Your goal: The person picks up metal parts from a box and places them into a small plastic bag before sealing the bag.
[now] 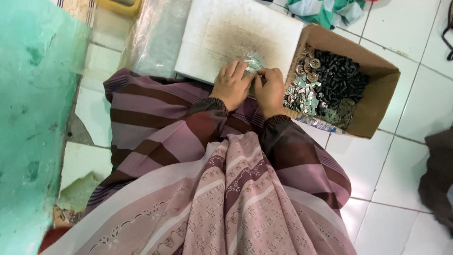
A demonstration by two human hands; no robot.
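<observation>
My left hand [230,85] and my right hand [269,90] are pressed together at the near edge of a white foam board [226,33]. Between their fingertips sits a small cluster of shiny metal pieces [255,61], which both hands pinch. Just right of my right hand stands an open cardboard box [377,101] with small black cylinders [342,78], round metal discs [309,68] and silver clips [302,97] in it. Striped purple sleeves cover both my arms.
A teal wall [33,118] runs along the left. Clear plastic sheet [153,35] lies left of the board. White floor tiles [415,52] spread to the right, with green cloth [325,9] at the top and a dark cloth [439,179] at the right edge.
</observation>
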